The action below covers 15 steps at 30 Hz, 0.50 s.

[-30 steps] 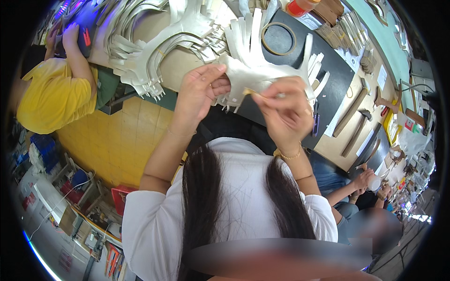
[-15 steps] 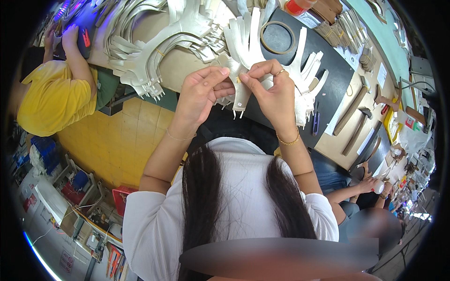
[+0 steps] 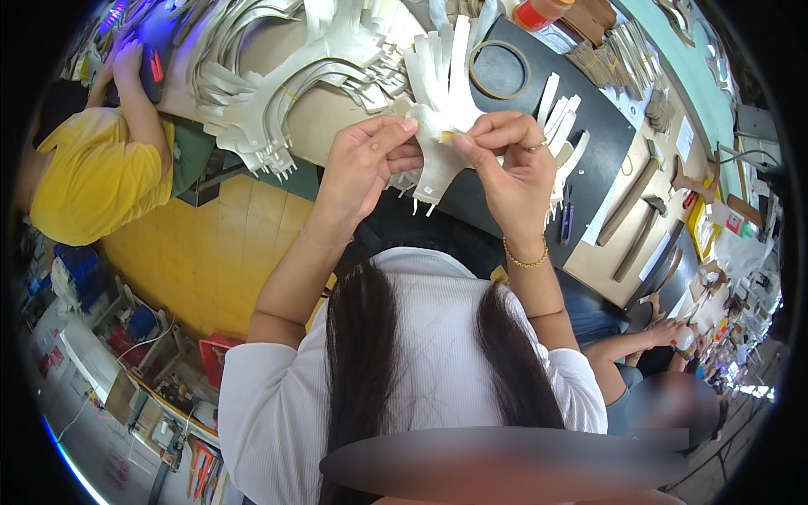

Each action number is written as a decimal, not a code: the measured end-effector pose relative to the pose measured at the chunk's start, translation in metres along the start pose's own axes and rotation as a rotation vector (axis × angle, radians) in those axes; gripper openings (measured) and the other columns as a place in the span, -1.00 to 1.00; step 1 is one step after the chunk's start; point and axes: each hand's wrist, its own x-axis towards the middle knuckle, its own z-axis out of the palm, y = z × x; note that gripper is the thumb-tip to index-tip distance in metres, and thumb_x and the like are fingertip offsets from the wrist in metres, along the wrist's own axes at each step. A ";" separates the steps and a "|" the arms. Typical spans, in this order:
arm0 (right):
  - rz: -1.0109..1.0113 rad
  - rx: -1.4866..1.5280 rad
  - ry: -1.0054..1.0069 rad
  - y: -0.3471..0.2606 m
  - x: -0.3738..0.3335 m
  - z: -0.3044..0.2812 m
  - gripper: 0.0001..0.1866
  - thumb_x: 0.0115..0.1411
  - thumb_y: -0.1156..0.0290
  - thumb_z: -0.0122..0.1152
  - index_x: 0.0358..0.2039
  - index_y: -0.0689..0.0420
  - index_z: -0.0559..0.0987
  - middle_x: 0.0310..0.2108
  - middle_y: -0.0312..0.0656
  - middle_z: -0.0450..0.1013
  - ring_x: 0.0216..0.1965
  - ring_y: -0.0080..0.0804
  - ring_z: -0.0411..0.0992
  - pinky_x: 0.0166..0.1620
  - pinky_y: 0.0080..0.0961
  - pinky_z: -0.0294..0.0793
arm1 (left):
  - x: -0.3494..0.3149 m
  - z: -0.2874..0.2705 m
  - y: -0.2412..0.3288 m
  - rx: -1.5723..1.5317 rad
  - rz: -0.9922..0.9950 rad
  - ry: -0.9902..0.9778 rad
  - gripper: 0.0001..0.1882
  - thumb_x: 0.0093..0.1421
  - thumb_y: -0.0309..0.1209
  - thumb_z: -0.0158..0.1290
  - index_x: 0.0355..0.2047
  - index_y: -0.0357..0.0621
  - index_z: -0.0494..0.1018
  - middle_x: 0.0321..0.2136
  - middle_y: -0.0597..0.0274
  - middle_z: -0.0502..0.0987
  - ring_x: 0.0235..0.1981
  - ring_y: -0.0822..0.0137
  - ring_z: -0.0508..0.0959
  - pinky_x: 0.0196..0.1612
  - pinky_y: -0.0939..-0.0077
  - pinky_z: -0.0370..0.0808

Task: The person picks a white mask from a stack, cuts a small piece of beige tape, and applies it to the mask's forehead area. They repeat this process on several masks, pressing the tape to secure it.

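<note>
A silvery-white strappy cut piece (image 3: pixel 438 164), leather-like and flat, is held up between my hands over the table edge. My left hand (image 3: pixel 370 160) is closed in a pinch on its left side, thumb on top. Thumb and forefinger of my right hand (image 3: pixel 513 164) pinch a small yellowish tab (image 3: pixel 446 136) that lies across the middle of the piece. The lower end carries a small white label and short thin prongs. Its upper part spreads into several long strips. Whether the tab is stuck to the piece, I cannot tell.
Stacks of similar white pieces (image 3: pixel 286 84) cover the table at left, and more strips (image 3: pixel 560 126) lie at right. A tape ring (image 3: pixel 499 69), small scissors (image 3: pixel 567 215) and hammers (image 3: pixel 640 240) rest there too. A person in a yellow shirt (image 3: pixel 105 168) works at left.
My right hand has shifted right with the yellowish tab, which now stands out from between its fingertips. The piece shows more openly between my hands. My left hand has barely moved.
</note>
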 end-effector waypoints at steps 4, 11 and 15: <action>-0.063 -0.325 -0.090 0.009 0.006 0.008 -0.80 -0.09 0.58 0.40 -0.52 0.14 0.50 -0.47 -0.27 0.50 -0.41 -0.40 0.43 -0.17 -0.53 0.27 | -0.004 0.000 0.002 0.031 0.026 -0.004 -0.82 0.22 -0.39 0.09 -0.33 -0.30 0.52 -0.41 0.15 0.58 -0.42 0.39 0.59 -0.26 0.50 0.56; -0.388 -0.117 -0.089 0.008 -0.002 0.005 -0.74 -0.01 0.72 0.33 -0.45 0.15 0.42 -0.36 -0.19 0.43 -0.30 -0.53 0.39 -0.22 -0.63 0.40 | -0.005 0.003 0.007 0.013 0.049 -0.004 -0.80 0.21 -0.39 0.10 -0.30 -0.32 0.52 -0.41 0.14 0.58 -0.41 0.38 0.60 -0.25 0.50 0.57; -0.438 0.167 0.078 -0.002 -0.001 -0.006 -0.74 0.01 0.73 0.30 -0.41 0.16 0.42 -0.32 -0.17 0.42 -0.32 -0.57 0.37 -0.22 -0.65 0.41 | -0.003 0.000 0.010 0.030 0.055 -0.016 -0.78 0.22 -0.37 0.09 -0.30 -0.33 0.52 -0.40 0.15 0.58 -0.39 0.36 0.60 -0.24 0.48 0.57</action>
